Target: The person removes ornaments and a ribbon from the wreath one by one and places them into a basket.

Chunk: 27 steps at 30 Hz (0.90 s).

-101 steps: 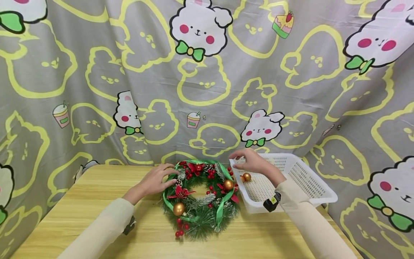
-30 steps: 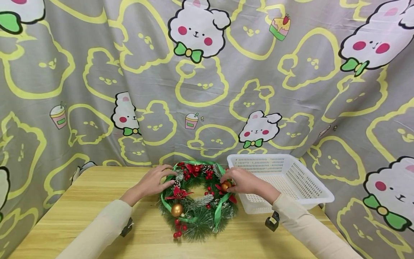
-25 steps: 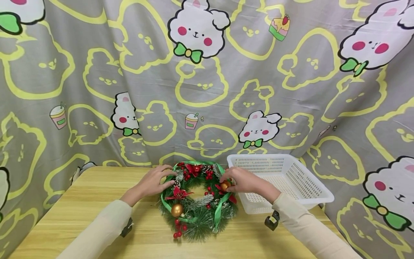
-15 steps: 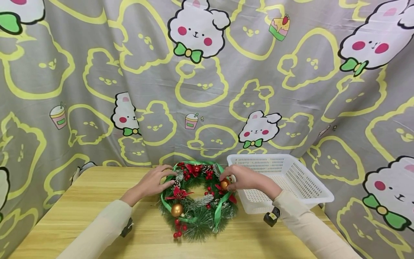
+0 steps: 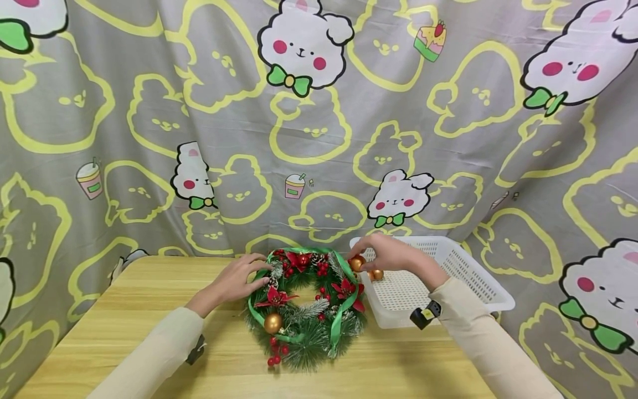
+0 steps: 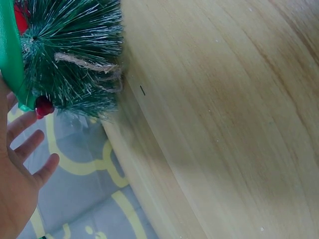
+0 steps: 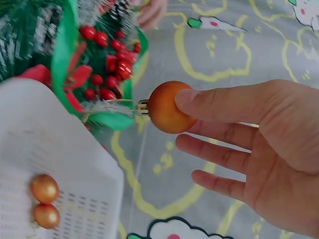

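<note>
A green Christmas wreath [image 5: 311, 352] lies flat on the table, dressed with green ribbon, red poinsettias, red berries and pinecones. One gold bauble [image 5: 273, 323] sits on its front left. My left hand [image 5: 235, 282] rests against the wreath's left edge; its fingers are spread in the left wrist view. Between thumb and forefinger, my right hand [image 5: 391, 256] pinches another gold bauble [image 7: 172, 107] by the basket's left rim, near the wreath's right side. Its metal cap points at the wreath, with a thin string by it. The other right fingers extend loosely.
A white perforated plastic basket [image 5: 394, 319] stands right of the wreath, with two gold baubles [image 7: 46, 189] inside by its left wall. The wooden table [image 5: 149, 310] ends at a grey patterned curtain [image 5: 319, 194] behind.
My right hand has taken the gold bauble off the wreath's right side and carried it back and slightly right, to the basket's left rim. The left hand has stayed in place.
</note>
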Available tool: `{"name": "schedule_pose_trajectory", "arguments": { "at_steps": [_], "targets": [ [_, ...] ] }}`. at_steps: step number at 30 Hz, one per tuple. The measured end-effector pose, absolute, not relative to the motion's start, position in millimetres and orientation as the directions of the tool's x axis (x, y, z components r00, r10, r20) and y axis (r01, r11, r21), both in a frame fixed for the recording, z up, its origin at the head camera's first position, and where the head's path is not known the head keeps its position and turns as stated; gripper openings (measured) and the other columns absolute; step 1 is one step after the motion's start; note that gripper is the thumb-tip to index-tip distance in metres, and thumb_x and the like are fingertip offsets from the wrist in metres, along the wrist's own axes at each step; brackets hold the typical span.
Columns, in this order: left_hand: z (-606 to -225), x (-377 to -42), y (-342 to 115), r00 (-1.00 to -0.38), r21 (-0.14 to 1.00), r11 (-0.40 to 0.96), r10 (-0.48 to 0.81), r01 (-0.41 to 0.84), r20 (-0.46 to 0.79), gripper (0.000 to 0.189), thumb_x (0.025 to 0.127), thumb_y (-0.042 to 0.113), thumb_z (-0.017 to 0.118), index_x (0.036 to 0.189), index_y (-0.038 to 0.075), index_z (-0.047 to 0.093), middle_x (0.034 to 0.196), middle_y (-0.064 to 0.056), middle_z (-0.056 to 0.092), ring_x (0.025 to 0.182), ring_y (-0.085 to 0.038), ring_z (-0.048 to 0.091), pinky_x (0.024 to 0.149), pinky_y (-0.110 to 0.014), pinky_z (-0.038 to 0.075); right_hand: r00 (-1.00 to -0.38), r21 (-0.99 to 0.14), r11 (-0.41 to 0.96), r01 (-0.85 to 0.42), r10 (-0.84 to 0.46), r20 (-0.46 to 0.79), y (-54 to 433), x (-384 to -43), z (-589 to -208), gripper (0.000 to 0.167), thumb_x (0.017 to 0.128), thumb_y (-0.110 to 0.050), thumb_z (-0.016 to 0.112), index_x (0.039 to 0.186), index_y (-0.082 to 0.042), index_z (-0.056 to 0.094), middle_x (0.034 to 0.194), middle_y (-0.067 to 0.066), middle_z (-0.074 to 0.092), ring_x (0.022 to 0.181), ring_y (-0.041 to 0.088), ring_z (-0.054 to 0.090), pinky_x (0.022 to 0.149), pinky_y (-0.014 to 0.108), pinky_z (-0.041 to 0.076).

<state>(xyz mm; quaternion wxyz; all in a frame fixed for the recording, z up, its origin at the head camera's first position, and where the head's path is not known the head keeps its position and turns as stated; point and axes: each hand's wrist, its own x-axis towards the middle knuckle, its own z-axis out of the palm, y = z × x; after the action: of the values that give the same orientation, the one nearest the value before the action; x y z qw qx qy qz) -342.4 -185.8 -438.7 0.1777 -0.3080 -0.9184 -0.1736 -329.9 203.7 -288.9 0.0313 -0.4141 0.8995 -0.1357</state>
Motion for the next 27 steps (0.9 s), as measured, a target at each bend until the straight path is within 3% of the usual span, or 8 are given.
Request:
{"name": "schedule_pose_trajectory", "arguments": {
  "at_steps": [10, 27],
  "targets": [
    [-440, -345, -186, -0.753, 0.215, 0.751, 0.504, 0.624, 0.424, 0.030, 0.098, 0.032, 0.068, 0.125, 0.018, 0.073, 0.138, -0.017, 0.060, 0.126, -0.041, 0.058, 0.103, -0.064, 0.047, -0.731, -0.267, 0.697, -0.666, -0.681, 0.043, 223, -345, -264, 0.030, 0.090, -0.004, 0.076, 0.119, -0.004, 0.075, 0.120, 0.011, 0.074, 0.118, 0.035, 0.067, 0.100, 0.050, 0.055],
    [-440, -345, -187, -0.753, 0.215, 0.751, 0.506, 0.624, 0.420, 0.031, 0.098, 0.033, 0.069, 0.125, 0.019, 0.073, 0.138, -0.016, 0.060, 0.126, -0.041, 0.058, 0.103, -0.064, 0.047, -0.788, -0.267, 0.748, -0.607, -0.610, 0.083, 259, -374, -258, 0.024, 0.086, 0.003, 0.075, 0.110, 0.004, 0.075, 0.108, 0.017, 0.076, 0.107, 0.039, 0.069, 0.096, 0.056, 0.055]
  ]
}}
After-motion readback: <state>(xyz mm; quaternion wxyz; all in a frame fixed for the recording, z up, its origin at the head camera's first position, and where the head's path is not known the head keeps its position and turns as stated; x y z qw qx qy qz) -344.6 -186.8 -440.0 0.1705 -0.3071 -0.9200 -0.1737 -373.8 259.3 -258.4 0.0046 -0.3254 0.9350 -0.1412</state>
